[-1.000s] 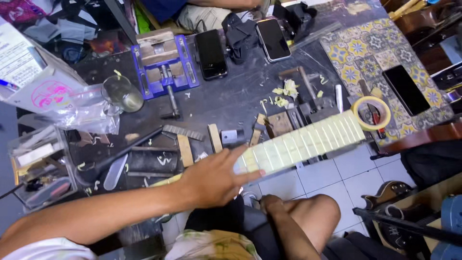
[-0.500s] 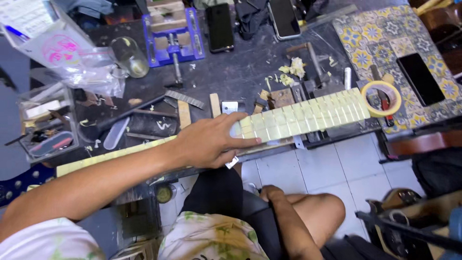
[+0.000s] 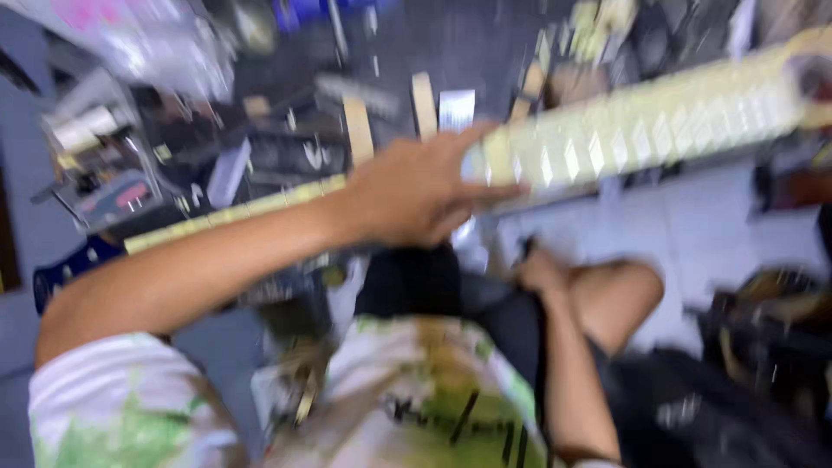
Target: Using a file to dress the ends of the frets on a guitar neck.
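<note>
one head-worn view — steep downward, close over cluttered workbench (image 3: 286,165), blurred

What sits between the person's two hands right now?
In the blurred head view, the left hand rests on the long pale guitar neck; the right hand lies by the knee. Between them shows only black shorts and pale floor.

guitar neck (image 3: 624,139): pale tape, matt | wooden blocks (image 3: 357,130): bare | shirt (image 3: 113,407): printed cloth
</note>
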